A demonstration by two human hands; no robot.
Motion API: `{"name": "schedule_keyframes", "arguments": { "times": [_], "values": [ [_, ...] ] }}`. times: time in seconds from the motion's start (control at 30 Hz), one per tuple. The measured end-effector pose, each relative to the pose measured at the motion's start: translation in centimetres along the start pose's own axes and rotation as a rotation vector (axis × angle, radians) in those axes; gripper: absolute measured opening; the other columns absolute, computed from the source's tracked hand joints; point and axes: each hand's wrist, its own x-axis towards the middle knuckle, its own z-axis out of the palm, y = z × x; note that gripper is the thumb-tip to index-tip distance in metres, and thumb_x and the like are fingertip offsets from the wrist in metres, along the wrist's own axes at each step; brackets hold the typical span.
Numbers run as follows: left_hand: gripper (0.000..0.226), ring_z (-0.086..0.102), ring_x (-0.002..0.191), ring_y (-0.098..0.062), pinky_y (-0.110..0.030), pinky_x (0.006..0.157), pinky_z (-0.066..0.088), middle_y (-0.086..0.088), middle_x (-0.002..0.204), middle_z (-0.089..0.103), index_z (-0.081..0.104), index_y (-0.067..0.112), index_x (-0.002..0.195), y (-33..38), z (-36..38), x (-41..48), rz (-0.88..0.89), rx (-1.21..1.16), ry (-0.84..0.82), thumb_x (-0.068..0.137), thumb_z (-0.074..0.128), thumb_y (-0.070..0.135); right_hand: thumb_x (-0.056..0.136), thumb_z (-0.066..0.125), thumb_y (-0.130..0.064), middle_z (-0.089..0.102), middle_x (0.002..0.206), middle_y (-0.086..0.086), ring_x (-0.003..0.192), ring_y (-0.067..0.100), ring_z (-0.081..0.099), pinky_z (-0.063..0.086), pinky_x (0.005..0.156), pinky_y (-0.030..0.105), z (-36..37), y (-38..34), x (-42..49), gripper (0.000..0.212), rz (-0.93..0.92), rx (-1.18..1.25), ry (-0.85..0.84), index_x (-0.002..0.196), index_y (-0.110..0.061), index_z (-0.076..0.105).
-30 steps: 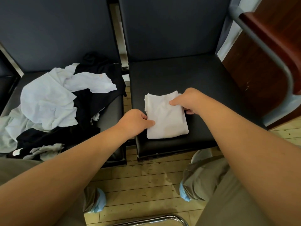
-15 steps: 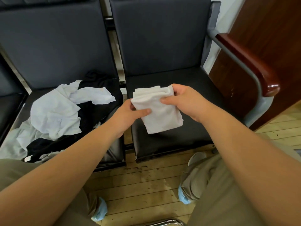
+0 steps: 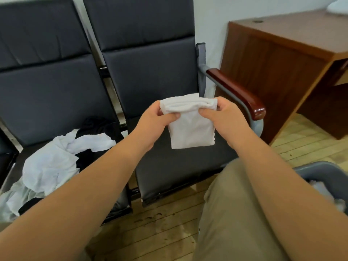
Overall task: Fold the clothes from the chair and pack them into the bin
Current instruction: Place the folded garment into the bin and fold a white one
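Our left hand [image 3: 156, 121] and right hand [image 3: 224, 117] pinch a folded white garment [image 3: 190, 130] over the black chair [image 3: 178, 166]. Loose clothes [image 3: 50, 166] cover the next chair [image 3: 47, 100]; a wooden desk [image 3: 278, 61] stands beyond.

One view, head-worn, wide-angle. Faces forward and down along both forearms [image 3: 90, 187]. Close, mid-frame: left hand [image 3: 153, 126] and right hand [image 3: 225, 117]. Just beyond: chairs [image 3: 150, 72], backs facing the lens. Bottom edge: floor [image 3: 160, 234]; lower right: bin [image 3: 320, 166] rim; upper right: desk [image 3: 273, 63].
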Motion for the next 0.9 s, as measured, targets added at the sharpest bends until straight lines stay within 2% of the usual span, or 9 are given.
{"name": "schedule_keyframes", "arguments": {
  "times": [0.1, 0.2, 0.3, 0.43, 0.57, 0.67, 0.77, 0.9],
  "values": [
    [0.031, 0.072, 0.109, -0.008, -0.043, 0.099, 0.06, 0.011, 0.117, 0.075, 0.066, 0.026, 0.122, 2.1, 4.0, 0.8, 0.044, 0.042, -0.043, 0.093, 0.079, 0.024, 0.097, 0.073, -0.036, 0.073, 0.104, -0.003, 0.097, 0.017, 0.07, 0.06, 0.09, 0.039, -2.9, 0.9, -0.8, 0.018, -0.005, 0.046, 0.178, 0.111, -0.026, 0.069],
    [0.031, 0.071, 0.107, -0.007, -0.039, 0.096, 0.061, 0.011, 0.116, 0.074, 0.066, 0.026, 0.121, 3.6, 8.9, 1.5, 0.073, 0.078, -0.093, 0.093, 0.08, 0.023, 0.1, 0.068, -0.034, 0.069, 0.106, -0.009, 0.098, 0.009, 0.066, 0.056, 0.083, 0.028, -5.4, 2.7, -2.1, 0.018, 0.04, 0.1, 0.397, 0.116, -0.027, 0.066],
    [0.035, 0.07, 0.109, -0.007, -0.039, 0.098, 0.06, 0.012, 0.117, 0.073, 0.065, 0.027, 0.124, 4.4, 14.4, 1.9, 0.09, 0.091, -0.145, 0.092, 0.08, 0.021, 0.1, 0.064, -0.029, 0.067, 0.108, -0.013, 0.098, 0.005, 0.063, 0.053, 0.082, 0.025, -7.6, 4.5, -3.7, 0.017, 0.085, 0.199, 0.613, 0.117, -0.03, 0.064],
    [0.04, 0.067, 0.112, -0.009, -0.04, 0.098, 0.059, 0.01, 0.12, 0.071, 0.063, 0.027, 0.128, 4.8, 22.3, 1.8, 0.128, 0.115, -0.219, 0.092, 0.079, 0.024, 0.1, 0.061, -0.022, 0.064, 0.103, -0.015, 0.09, 0.001, 0.059, 0.042, 0.07, 0.017, -11.7, 7.0, -5.5, 0.017, 0.143, 0.269, 0.823, 0.116, -0.029, 0.062],
    [0.023, 0.061, 0.105, -0.004, -0.033, 0.092, 0.056, 0.018, 0.113, 0.066, 0.06, 0.038, 0.12, 5.0, 30.4, 1.7, 0.132, 0.209, -0.318, 0.102, 0.065, 0.024, 0.099, 0.059, -0.02, 0.063, 0.097, -0.012, 0.08, 0.001, 0.055, 0.042, 0.068, 0.022, -16.3, 10.9, -7.1, 0.014, 0.222, 0.357, 0.974, 0.11, -0.028, 0.062],
    [0.033, 0.06, 0.104, -0.007, -0.028, 0.081, 0.051, 0.013, 0.115, 0.065, 0.063, 0.031, 0.131, 4.3, 36.7, 1.4, 0.08, 0.271, -0.387, 0.104, 0.053, 0.015, 0.098, 0.062, -0.024, 0.067, 0.1, -0.013, 0.089, 0.002, 0.061, 0.048, 0.074, 0.025, -19.1, 14.7, -8.4, 0.015, 0.305, 0.411, 1.083, 0.111, -0.032, 0.063],
    [0.036, 0.063, 0.108, -0.021, -0.039, 0.092, 0.055, 0.003, 0.121, 0.068, 0.067, 0.023, 0.13, 3.4, 42.8, 0.8, 0.059, 0.37, -0.446, 0.101, 0.049, 0.012, 0.098, 0.063, -0.031, 0.07, 0.102, -0.013, 0.096, 0.007, 0.066, 0.054, 0.086, 0.033, -21.5, 18.7, -9.6, 0.016, 0.388, 0.432, 1.191, 0.113, -0.03, 0.064],
    [0.035, 0.064, 0.116, -0.032, -0.045, 0.099, 0.056, -0.007, 0.128, 0.069, 0.066, 0.024, 0.132, 0.6, 49.4, -0.6, 0.036, 0.539, -0.536, 0.103, 0.047, 0.018, 0.097, 0.062, -0.04, 0.067, 0.102, -0.012, 0.096, 0.013, 0.067, 0.056, 0.09, 0.041, -23.5, 23.9, -11.1, 0.021, 0.517, 0.413, 1.293, 0.114, -0.027, 0.061]
  ]
}}
